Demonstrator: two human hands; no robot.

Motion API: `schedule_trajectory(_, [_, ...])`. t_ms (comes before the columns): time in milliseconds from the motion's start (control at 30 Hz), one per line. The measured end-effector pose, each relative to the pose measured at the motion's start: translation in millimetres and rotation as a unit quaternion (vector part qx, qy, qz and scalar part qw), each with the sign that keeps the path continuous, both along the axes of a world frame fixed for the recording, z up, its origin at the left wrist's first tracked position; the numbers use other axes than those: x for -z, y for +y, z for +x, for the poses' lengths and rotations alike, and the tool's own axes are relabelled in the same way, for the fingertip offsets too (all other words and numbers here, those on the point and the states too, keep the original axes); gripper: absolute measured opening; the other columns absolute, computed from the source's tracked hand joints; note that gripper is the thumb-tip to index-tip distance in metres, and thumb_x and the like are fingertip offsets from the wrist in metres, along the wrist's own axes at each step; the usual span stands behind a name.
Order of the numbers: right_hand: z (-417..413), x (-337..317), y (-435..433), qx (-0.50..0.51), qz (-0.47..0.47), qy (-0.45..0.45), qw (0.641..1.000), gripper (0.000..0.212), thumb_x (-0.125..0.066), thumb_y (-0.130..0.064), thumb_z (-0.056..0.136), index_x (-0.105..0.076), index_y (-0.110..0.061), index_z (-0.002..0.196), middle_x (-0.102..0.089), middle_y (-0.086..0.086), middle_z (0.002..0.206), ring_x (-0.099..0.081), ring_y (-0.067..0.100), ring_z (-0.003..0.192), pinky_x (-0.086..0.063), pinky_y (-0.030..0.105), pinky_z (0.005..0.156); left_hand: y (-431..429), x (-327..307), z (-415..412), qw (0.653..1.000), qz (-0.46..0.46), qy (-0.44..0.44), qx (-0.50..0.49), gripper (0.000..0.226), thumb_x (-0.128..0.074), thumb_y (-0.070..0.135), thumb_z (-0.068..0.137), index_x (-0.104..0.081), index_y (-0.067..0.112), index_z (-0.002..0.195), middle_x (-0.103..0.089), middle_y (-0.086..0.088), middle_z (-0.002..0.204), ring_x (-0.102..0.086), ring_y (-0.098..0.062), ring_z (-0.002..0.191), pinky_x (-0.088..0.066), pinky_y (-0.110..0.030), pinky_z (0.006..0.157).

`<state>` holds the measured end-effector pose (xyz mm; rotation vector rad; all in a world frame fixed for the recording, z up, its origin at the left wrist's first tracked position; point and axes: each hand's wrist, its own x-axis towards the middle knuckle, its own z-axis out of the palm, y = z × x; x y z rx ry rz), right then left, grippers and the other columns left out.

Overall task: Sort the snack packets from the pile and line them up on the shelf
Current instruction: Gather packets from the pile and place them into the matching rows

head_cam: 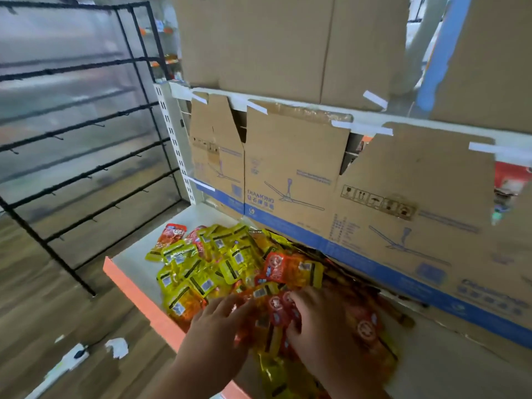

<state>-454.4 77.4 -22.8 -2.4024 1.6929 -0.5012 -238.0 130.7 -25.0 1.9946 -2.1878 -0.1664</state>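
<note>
A pile of snack packets (230, 263), mostly yellow with several red ones, lies heaped on a white shelf (135, 260) that has an orange front edge. A red packet (172, 233) sits at the pile's far left corner. My left hand (221, 326) reaches into the near side of the pile with fingers spread over the packets. My right hand (322, 326) lies on the pile just to its right, fingers curled round red packets (277, 308). Motion blur hides the fingertips, so the left hand's hold is unclear.
Flattened cardboard boxes (345, 180) taped up form the shelf's back wall. More cardboard (273, 44) stands on the shelf above. A black wire rack (86, 139) with hooks stands to the left on the wooden floor (43, 298), where paper scraps (116, 347) lie.
</note>
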Motion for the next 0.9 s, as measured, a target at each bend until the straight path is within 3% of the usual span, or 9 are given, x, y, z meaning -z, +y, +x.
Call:
schedule_trajectory(100, [12.1,0.0,2.0,0.029,0.021,0.003,0.999,0.052,-0.056,-0.034,0.082,-0.057,-0.033,0.134,-0.055,-0.013,0.126,-0.047,0.016,0.122,-0.042,0.032,0.107,-16.8,14.3,23.9,0.997,-0.036,0.005,0.067,0.07,-0.048,0.045,0.061,-0.059,0.043,0.13,-0.071,0.012,0.12,-0.072,-0.024,0.1,-0.063,-0.044,0.069])
schedule_trajectory(267, [33.3,-1.0,6.4,0.125,0.036,-0.034,0.991,0.048,-0.054,-0.024,0.089,-0.055,-0.037,0.135,-0.051,-0.017,0.132,-0.045,0.01,0.127,-0.043,0.025,0.105,-41.9,15.3,55.0,0.98,-0.072,0.022,0.186,0.06,-0.054,0.051,0.057,-0.074,0.04,0.113,-0.074,0.016,0.106,-0.072,-0.017,0.084,-0.059,-0.038,0.06])
schedule_trajectory(400, [40.9,-1.3,10.6,0.199,0.0,-0.073,0.977,0.039,-0.066,-0.009,0.088,-0.07,-0.03,0.121,-0.063,-0.015,0.122,-0.059,0.007,0.114,-0.04,0.012,0.097,-64.3,17.5,77.6,0.945,-0.137,0.099,0.28,0.048,-0.066,0.049,0.065,-0.069,0.038,0.112,-0.073,0.021,0.107,-0.07,-0.014,0.086,-0.054,-0.03,0.077])
schedule_trajectory(500, [45.5,-14.3,15.8,0.218,-0.041,-0.099,0.97,0.031,-0.068,-0.004,0.087,-0.075,-0.027,0.108,-0.068,-0.015,0.108,-0.06,0.002,0.1,-0.033,0.002,0.091,-77.1,8.2,84.9,0.919,-0.169,0.162,0.317,0.039,-0.069,0.038,0.068,-0.07,0.038,0.107,-0.072,0.023,0.108,-0.066,-0.01,0.09,-0.046,-0.032,0.081])
schedule_trajectory(600, [50.8,-31.3,22.0,0.249,-0.101,-0.119,0.956,0.02,-0.066,-0.009,0.094,-0.074,-0.024,0.105,-0.067,-0.015,0.099,-0.06,0.002,0.091,-0.039,0.009,0.082,-85.9,-11.8,83.4,0.9,-0.179,0.257,0.303,0.019,-0.068,0.04,0.083,-0.072,0.036,0.101,-0.07,0.026,0.102,-0.065,-0.003,0.094,-0.049,-0.034,0.084])
schedule_trajectory(700, [56.1,-53.2,29.5,0.33,-0.113,-0.22,0.911,0.015,-0.058,-0.02,0.102,-0.065,-0.031,0.109,-0.053,-0.031,0.092,-0.051,-0.013,0.086,-0.034,-0.003,0.076,-89.2,-43.7,73.6,0.902,-0.114,0.364,0.205,0.006,-0.071,0.035,0.093,-0.068,0.039,0.095,-0.068,0.033,0.092,-0.063,0.006,0.084,-0.044,-0.012,0.074])
schedule_trajectory(767, [55.7,-66.3,32.1,0.372,-0.109,-0.298,0.872,0.014,-0.057,-0.021,0.103,-0.06,-0.033,0.109,-0.058,-0.027,0.09,-0.056,-0.014,0.081,-0.039,0.0,0.065,-96.5,-56.6,66.3,0.89,-0.044,0.428,0.152,0.022,-0.072,0.024,0.096,-0.066,0.045,0.094,-0.071,0.026,0.084,-0.066,0.005,0.078,-0.044,-0.008,0.065])
schedule_trajectory(833, [52.8,-76.1,32.3,0.391,-0.104,-0.363,0.839,0.018,-0.057,-0.02,0.103,-0.059,-0.034,0.113,-0.065,-0.016,0.087,-0.061,-0.006,0.075,-0.044,0.009,0.054,-108.4,-64.5,59.2,0.892,-0.005,0.427,0.146,0.022,-0.07,0.027,0.097,-0.064,0.047,0.105,-0.071,0.018,0.087,-0.065,0.006,0.081,-0.043,-0.009,0.061])
schedule_trajectory(900, [48.2,-78.7,29.3,0.402,-0.079,-0.385,0.827,0.024,-0.059,-0.022,0.103,-0.056,-0.037,0.121,-0.066,-0.01,0.087,-0.064,0.002,0.076,-0.047,0.021,0.049,-119.6,-69.3,51.6,0.901,0.053,0.405,0.147,0.022,-0.069,0.036,0.097,-0.061,0.048,0.114,-0.065,0.022,0.101,-0.062,0.007,0.086,-0.043,-0.009,0.06])
